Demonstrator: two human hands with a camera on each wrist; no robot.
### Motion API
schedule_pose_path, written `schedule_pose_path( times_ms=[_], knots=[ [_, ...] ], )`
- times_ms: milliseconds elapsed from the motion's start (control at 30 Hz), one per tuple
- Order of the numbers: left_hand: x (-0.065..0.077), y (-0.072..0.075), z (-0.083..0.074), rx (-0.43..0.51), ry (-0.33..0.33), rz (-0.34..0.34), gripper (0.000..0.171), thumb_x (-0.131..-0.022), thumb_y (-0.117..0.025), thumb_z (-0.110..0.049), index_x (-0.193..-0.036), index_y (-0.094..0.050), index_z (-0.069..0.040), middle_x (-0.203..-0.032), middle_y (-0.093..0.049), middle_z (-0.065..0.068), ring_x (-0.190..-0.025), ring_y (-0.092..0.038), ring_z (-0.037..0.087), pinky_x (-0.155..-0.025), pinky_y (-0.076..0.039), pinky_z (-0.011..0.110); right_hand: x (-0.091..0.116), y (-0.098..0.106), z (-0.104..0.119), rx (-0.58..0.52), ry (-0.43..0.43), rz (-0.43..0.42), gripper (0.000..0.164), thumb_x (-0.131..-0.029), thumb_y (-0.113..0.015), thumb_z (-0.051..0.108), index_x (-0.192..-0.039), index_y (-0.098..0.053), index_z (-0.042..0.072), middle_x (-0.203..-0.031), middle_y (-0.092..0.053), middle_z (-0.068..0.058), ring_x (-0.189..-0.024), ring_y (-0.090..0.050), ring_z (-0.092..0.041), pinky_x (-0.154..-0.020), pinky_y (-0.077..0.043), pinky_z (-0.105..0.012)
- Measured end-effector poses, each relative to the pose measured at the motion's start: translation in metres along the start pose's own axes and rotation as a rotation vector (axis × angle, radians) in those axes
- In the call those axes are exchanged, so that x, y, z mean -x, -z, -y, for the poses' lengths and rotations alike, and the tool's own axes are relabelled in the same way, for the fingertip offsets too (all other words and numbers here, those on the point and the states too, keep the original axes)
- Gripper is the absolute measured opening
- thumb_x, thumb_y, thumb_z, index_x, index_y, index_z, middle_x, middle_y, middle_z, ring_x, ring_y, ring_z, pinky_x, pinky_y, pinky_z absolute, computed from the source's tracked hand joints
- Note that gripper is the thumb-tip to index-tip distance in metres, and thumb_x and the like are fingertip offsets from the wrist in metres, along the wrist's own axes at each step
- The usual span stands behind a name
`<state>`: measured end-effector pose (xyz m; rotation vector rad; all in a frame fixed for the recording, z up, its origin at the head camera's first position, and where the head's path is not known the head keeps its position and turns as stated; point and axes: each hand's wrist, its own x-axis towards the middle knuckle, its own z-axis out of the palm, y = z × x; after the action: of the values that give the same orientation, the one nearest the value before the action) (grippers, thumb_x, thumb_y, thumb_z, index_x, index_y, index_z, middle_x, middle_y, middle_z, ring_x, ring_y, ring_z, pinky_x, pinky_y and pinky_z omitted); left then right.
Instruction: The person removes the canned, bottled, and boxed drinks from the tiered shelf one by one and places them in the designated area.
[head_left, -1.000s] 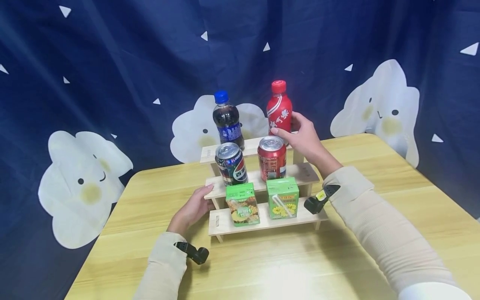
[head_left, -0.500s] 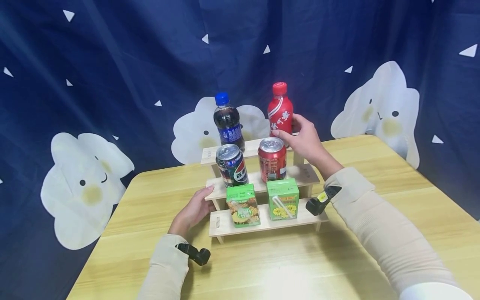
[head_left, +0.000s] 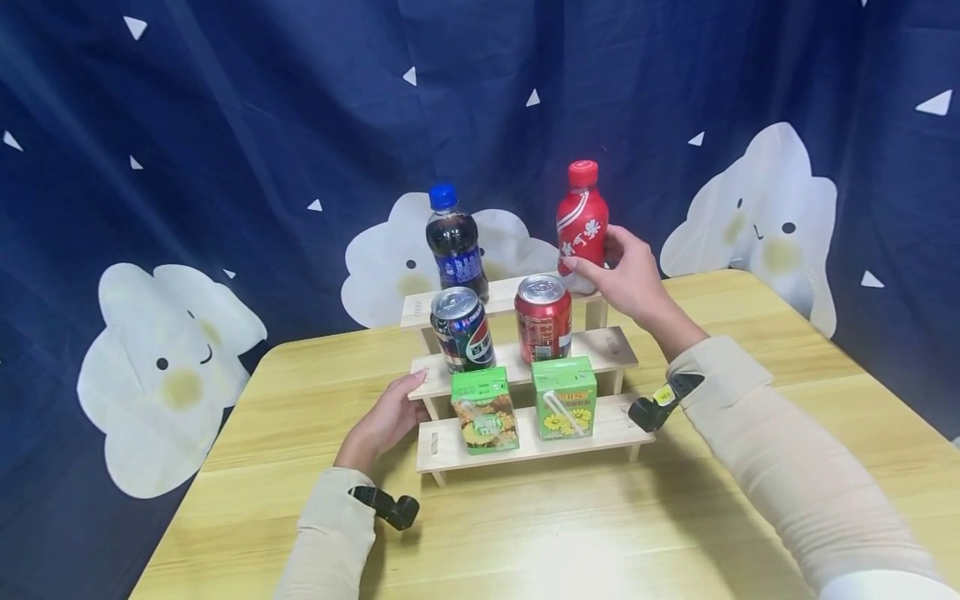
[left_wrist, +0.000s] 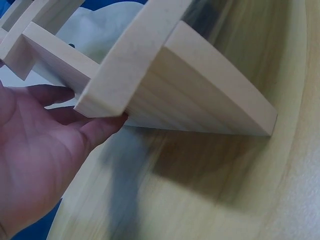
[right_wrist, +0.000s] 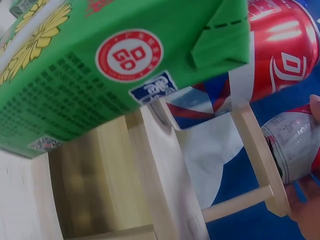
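Observation:
My right hand (head_left: 637, 279) grips a red cola bottle (head_left: 581, 218) with white lettering, upright at the right end of the top tier of a wooden stepped shelf (head_left: 596, 354). In the right wrist view, the bottle's lower part (right_wrist: 292, 142) is beside the top board. With my left hand (head_left: 382, 421) I hold the left end of the shelf's middle tier; the left wrist view shows the fingers (left_wrist: 102, 131) at that wooden end. A dark cola bottle (head_left: 457, 250) with a blue cap stands on the top tier's left.
A dark Pepsi can (head_left: 463, 333) and a red can (head_left: 543, 325) stand on the middle tier. Two green drink cartons, one left (head_left: 485, 417) and one right (head_left: 566, 404), occupy the bottom tier. The shelf rests on a wooden table (head_left: 300, 383) before a blue curtain (head_left: 300, 100).
My right hand and the red bottle have shifted right along the top tier. The left hand and the other drinks have stayed in place.

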<state>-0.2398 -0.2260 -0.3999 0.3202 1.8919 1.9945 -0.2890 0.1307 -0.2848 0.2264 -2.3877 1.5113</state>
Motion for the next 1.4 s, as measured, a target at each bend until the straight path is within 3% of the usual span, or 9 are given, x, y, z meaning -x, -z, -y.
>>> schedule_pose_path(
  times_ms=[767, 1400],
  knots=[
    [-0.002, 0.0, -0.003, 0.0, 0.001, 0.019, 0.056, -0.101, -0.026, -0.029, -0.142, -0.023, 0.01, -0.114, -0.056, -0.002, -0.108, -0.055, 0.013, -0.094, -0.044, 0.035, 0.005, 0.026, -0.005, 0.101, 0.004, -0.089, 0.07, -0.083, -0.069, 0.042, -0.136, -0.044, 0.005, -0.125, -0.056, -0.017, -0.112, -0.053, -0.031, -0.093, -0.046, -0.048],
    [0.0, 0.0, -0.001, -0.017, 0.008, 0.034, 0.059, -0.102, -0.026, -0.034, -0.143, -0.023, 0.008, -0.118, -0.056, 0.0, -0.109, -0.054, 0.013, -0.095, -0.044, 0.036, 0.008, 0.044, -0.021, 0.105, 0.013, -0.21, 0.065, -0.083, -0.068, 0.04, -0.134, -0.048, 0.004, -0.124, -0.057, -0.017, -0.112, -0.054, -0.03, -0.093, -0.047, -0.048]
  ],
)
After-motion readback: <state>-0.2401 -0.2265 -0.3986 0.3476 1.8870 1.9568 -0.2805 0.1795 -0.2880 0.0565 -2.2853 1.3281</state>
